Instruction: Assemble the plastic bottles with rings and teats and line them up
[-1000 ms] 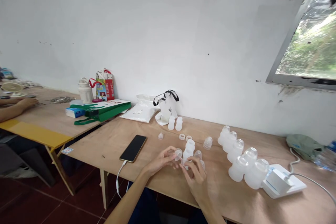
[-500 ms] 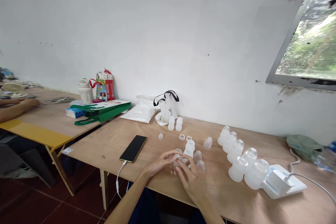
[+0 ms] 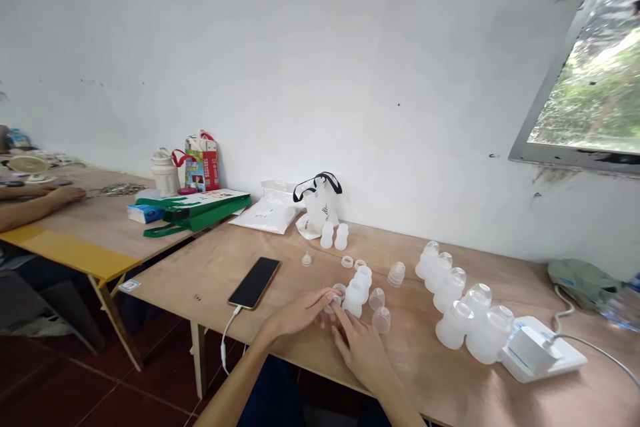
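My left hand (image 3: 305, 310) and my right hand (image 3: 356, 341) meet near the table's front edge, fingertips pressed together around a small translucent bottle part (image 3: 330, 307). The fingers cover most of it, so its exact kind is unclear. Just behind it is another clear piece (image 3: 341, 288). To the right of the fingertips, open white baby bottles (image 3: 355, 295) stand upright in a short row. Two clear bottle caps (image 3: 381, 320) sit beside them. Farther back are two collar rings (image 3: 347, 261), a bottle nipple (image 3: 307, 258) and stacked clear caps (image 3: 397, 273).
Several capped bottles (image 3: 450, 290) stand at the right, beside a white charger (image 3: 537, 347) with its cable. A phone (image 3: 254, 282) lies left of my hands. White bags (image 3: 273, 207) and two bottles (image 3: 341, 236) are near the wall. Another person's arm (image 3: 45, 201) rests on the left table.
Both hands have shifted slightly left and toward me with the small part between them. More of the open bottles beside them now shows.
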Motion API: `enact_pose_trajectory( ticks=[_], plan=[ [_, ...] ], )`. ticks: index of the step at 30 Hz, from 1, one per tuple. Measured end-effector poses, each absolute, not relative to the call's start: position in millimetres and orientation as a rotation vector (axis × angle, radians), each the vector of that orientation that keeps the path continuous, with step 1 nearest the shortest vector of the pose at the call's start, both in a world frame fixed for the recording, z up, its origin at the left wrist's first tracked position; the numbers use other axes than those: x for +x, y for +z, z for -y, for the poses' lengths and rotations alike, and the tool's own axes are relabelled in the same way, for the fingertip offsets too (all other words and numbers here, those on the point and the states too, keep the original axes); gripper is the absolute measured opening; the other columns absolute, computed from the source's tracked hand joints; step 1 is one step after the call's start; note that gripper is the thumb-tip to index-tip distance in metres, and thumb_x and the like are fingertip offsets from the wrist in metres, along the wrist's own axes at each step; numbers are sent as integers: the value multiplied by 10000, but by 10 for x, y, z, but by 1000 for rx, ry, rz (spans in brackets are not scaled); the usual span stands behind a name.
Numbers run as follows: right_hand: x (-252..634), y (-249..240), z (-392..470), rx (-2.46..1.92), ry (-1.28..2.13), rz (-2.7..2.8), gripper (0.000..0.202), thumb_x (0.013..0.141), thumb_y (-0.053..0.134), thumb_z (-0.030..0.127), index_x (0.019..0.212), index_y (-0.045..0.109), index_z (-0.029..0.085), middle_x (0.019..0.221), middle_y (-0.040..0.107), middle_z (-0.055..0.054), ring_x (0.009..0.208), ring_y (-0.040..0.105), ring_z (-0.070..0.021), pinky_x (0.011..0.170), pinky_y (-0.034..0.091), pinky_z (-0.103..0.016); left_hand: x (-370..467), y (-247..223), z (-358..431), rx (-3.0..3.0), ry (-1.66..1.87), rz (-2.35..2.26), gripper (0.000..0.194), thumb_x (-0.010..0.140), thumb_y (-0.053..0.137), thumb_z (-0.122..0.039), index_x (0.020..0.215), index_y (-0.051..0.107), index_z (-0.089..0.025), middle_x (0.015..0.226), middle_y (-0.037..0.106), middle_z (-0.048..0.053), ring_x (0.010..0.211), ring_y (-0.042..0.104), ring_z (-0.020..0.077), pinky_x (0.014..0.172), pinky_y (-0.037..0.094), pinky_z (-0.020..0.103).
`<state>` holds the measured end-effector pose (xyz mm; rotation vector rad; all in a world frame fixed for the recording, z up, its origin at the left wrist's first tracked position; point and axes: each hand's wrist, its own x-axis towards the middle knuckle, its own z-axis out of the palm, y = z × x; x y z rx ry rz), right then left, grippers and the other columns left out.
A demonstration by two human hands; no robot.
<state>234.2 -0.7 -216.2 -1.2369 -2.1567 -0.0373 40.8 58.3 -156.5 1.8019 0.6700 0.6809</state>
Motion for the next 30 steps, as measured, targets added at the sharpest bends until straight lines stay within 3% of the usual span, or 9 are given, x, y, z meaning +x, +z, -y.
enact_pose_trajectory(
  ticks=[5, 9, 13, 19, 30],
  plan=[
    [2341, -2230, -15, -1288, -161, 2155, 516, 996, 449, 170, 1508, 443, 232, 1189, 763, -79, 853, 775, -242, 666, 570, -323, 470, -1651, -542, 2019, 729, -821, 491, 1045, 366, -590, 1057, 700, -231, 824, 685, 17, 642, 613, 173, 779, 503, 306],
    [2347, -2277, -14, -1356, -263, 2190, 370, 983, 482, 176, 1337, 581, 214, 1067, 775, -63, 729, 760, -228, 568, 503, -302, 532, -1797, -583, 1995, 616, -833, 545, 1042, 292, -622, 912, 626, -211, 663, 637, -3, 548, 583, 157, 621, 482, 282],
    [2339, -2313, -20, -1432, -337, 2199, 344, 965, 510, 160, 1290, 606, 218, 1063, 754, -64, 697, 748, -221, 548, 476, -300, 603, -1976, -724, 1758, 584, -788, 572, 975, 358, -716, 903, 573, -191, 629, 649, -2, 502, 583, 138, 511, 437, 245],
    [2316, -2268, -33, -1500, -241, 2259, 489, 941, 522, 109, 1422, 535, 199, 1105, 755, -82, 783, 760, -222, 615, 509, -286, 654, -2085, -864, 1516, 614, -773, 601, 880, 518, -758, 968, 575, -166, 641, 694, 13, 498, 615, 120, 434, 295, 189],
    [2301, -2246, -15, -1536, -102, 2188, 597, 996, 476, 166, 1574, 334, 198, 1158, 753, -74, 864, 760, -248, 679, 547, -316, 771, -2100, -824, 1389, 792, -717, 579, 870, 550, -733, 964, 616, -165, 615, 647, -10, 500, 584, 112, 431, 387, 185]
  ],
)
